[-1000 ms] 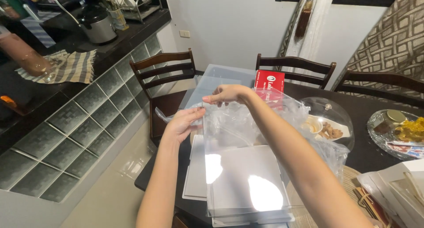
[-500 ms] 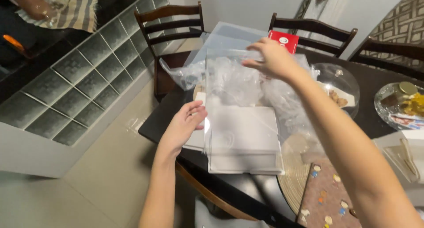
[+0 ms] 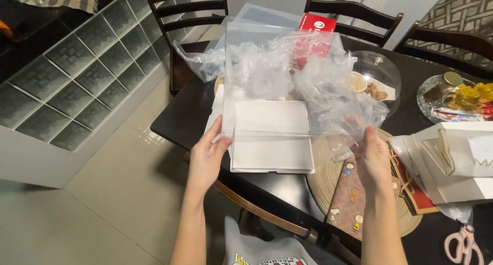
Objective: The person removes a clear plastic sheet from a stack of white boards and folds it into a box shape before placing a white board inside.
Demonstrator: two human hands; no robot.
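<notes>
A flat white box (image 3: 271,136) lies near the front edge of the dark round table (image 3: 174,119). Over it stands a clear plastic sheet or sleeve (image 3: 267,80), with crumpled clear plastic wrap (image 3: 318,85) heaped behind and to the right. My left hand (image 3: 208,154) pinches the lower left edge of the clear sheet beside the box. My right hand (image 3: 371,154) grips a fold of the crumpled wrap at the right, fingers closed into the film.
A red box (image 3: 317,25) sits behind the plastic. A glass dome (image 3: 377,72) covers food; a tray of snacks (image 3: 462,98) and white paper bags (image 3: 457,160) are at right. A woven placemat (image 3: 326,175), patterned pouch (image 3: 352,198), dark chairs (image 3: 187,8) and a glass-block wall (image 3: 77,75) surround.
My right hand has come down from the top of the plastic to the table's right side, holding wrap. The left hand now pinches the sheet's lower left edge. The camera tilted down.
</notes>
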